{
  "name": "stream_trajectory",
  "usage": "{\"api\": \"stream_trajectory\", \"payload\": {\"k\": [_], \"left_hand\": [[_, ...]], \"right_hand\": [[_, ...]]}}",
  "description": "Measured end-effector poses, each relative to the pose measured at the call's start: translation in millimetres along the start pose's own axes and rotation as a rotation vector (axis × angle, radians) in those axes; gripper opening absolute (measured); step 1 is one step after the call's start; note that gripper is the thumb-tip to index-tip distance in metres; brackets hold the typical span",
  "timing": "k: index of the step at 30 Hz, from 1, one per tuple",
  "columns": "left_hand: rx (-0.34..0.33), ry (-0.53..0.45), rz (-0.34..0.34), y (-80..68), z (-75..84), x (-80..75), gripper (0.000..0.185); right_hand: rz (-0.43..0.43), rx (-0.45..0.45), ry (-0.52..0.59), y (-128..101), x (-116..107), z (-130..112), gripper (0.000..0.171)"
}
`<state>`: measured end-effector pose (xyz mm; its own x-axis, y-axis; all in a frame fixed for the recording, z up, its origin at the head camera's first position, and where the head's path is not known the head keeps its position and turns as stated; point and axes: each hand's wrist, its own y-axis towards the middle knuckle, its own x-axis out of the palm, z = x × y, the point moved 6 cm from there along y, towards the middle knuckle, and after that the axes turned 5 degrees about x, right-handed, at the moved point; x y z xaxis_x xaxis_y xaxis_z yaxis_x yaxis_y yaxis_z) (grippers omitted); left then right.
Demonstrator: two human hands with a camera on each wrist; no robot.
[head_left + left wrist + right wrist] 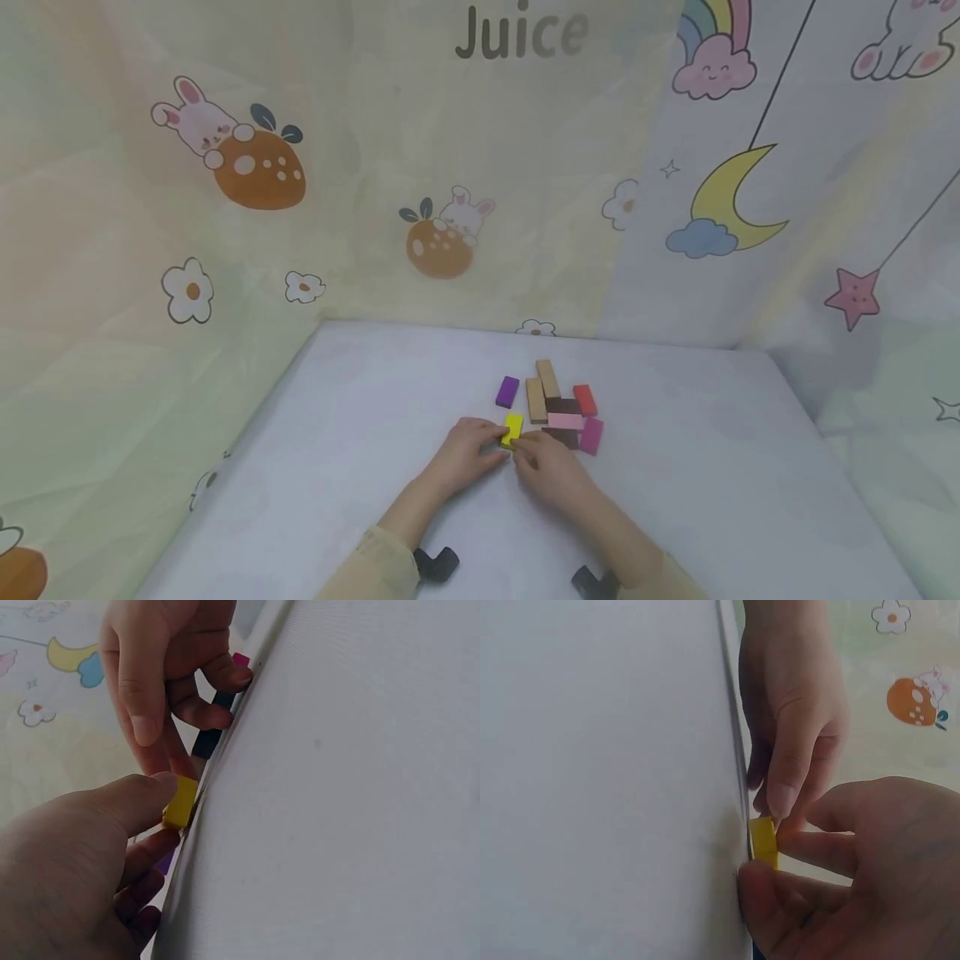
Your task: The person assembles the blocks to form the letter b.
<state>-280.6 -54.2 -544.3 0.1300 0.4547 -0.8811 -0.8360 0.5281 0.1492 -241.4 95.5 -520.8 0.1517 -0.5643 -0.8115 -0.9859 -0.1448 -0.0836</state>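
Note:
A yellow block (513, 428) lies near the middle of the white table. My left hand (468, 450) pinches it between thumb and finger, plainest in the left wrist view, where the yellow block (181, 802) sits by the thumb tip. My right hand (551, 467) reaches in from the other side, its fingertips touching the block's near end. In the left wrist view the right hand's thumb stands apart from the block, other fingers loosely bent. In the right wrist view, a right fingertip partly covers the yellow block (763, 838).
Just beyond my right hand lie wooden blocks (536, 400), dark brown blocks (564, 406), a pink block (565, 422), a magenta block (591, 436) and a red block (585, 400). A purple block (507, 392) is beyond the yellow one. Printed cloth (360, 242) hangs around the table.

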Motion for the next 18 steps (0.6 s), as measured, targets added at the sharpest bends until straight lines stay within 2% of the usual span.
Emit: {"api": "stream_trajectory", "payload": {"k": [12,18], "left_hand": [[0.017,0.002,-0.017,-30.6,9.2,-5.0,0.043],[0.011,-0.005,-0.017,-35.3,6.2,-4.3,0.047]], "right_hand": [[-0.094,-0.078,-0.077,-21,10,-5,0.039],[-0.113,-0.109,-0.087,-23,14,0,0.040]]}}
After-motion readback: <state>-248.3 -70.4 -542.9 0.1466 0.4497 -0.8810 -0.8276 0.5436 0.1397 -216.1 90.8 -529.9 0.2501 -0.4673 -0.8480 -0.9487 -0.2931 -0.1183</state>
